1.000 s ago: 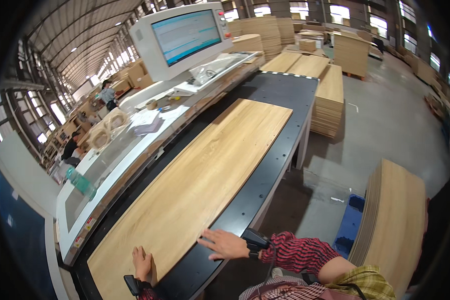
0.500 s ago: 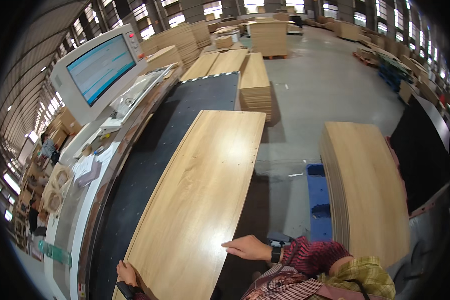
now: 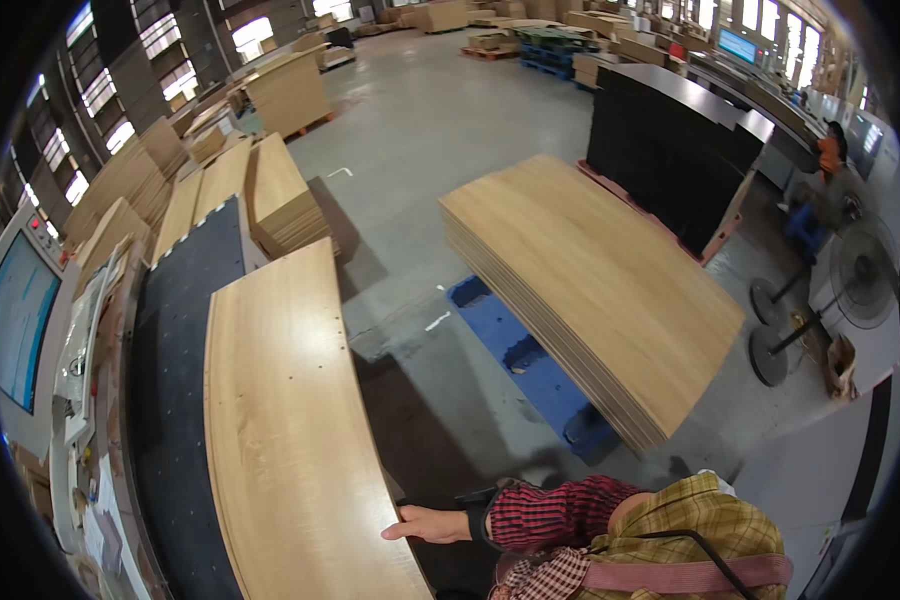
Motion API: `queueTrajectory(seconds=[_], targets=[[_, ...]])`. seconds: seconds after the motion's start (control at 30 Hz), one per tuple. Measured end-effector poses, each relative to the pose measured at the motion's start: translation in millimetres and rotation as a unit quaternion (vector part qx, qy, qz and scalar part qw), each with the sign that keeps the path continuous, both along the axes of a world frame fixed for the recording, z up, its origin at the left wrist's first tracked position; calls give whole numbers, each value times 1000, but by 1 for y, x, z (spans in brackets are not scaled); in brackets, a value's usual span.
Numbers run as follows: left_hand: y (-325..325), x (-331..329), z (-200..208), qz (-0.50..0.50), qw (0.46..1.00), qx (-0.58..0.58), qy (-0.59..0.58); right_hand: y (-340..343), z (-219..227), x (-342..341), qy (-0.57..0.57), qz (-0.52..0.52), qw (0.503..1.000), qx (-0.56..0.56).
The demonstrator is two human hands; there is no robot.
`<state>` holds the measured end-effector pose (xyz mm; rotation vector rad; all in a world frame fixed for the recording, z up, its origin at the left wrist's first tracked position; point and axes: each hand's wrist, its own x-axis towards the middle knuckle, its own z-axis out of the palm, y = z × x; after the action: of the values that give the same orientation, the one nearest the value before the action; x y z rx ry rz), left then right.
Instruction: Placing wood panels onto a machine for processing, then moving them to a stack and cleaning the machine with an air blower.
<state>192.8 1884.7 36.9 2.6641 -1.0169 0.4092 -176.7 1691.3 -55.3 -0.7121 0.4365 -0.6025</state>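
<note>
A long wood-grain board [image 3: 285, 430] lies on the dark machine bed [image 3: 175, 430], with small drilled holes along its right side. My right hand [image 3: 430, 524] is at the board's right edge near the lower part of the view. Its thumb rests on the top face, and the other fingers are mostly hidden at or below the edge. A dark band circles that wrist. My left hand is out of view.
On a blue pallet [image 3: 530, 360] to the right stands a stack of similar boards [image 3: 600, 290]. Behind it is a black-sided stack [image 3: 660, 160]. Pedestal fans [image 3: 860, 270] stand at far right, a monitor [image 3: 20, 310] at far left. More panel stacks [image 3: 290, 190] lie beyond the bed.
The view has swung to the right, bringing the pallet stack nearer the middle. My left hand has left the picture. My right hand's outstretched fingers have gone from the board's top to around its edge.
</note>
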Motion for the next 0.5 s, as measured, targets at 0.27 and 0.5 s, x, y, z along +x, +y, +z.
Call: queueTrajectory(seconds=[0.27,0.5], targets=[[-19,-3,20,50,994,79,53,4,-26,7,-53,-12,998,-16],[-30,-48,52,9,998,40,47,-15,-27,-22,-54,12,998,-23]])
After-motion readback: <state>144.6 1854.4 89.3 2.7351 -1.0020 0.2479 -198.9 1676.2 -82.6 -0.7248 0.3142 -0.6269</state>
